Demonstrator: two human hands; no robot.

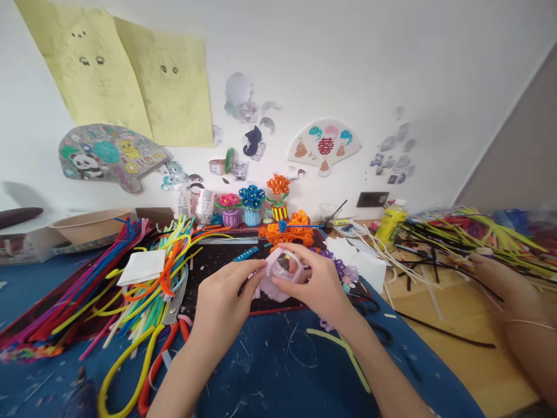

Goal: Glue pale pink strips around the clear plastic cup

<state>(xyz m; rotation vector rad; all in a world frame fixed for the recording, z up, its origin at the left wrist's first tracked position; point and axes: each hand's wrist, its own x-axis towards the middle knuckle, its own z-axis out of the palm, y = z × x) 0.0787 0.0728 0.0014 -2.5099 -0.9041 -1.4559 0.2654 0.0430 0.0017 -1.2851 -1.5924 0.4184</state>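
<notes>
Between my hands is a small clear cup wrapped in pale pink pipe cleaner [275,289], its open mouth tilted toward me. My left hand [226,296] pinches the left side of its rim between thumb and fingers. Curled around the right side, my right hand [317,277] has its thumb at the front and its fingers over the top and inside edge. The fingers hide part of the cup. Just behind it lie fluffy orange pipe-cleaner pieces [289,234], with purple pipe-cleaner flowers [350,273] to the right.
Scissors [159,337] with yellow and red handles lie left of my arm, beside bundles of coloured pipe cleaners [102,278]. Potted pipe-cleaner flowers [252,206] line the wall. A yellow bottle [391,223] stands right. Another person's hand [507,284] reaches among pipe cleaners at far right.
</notes>
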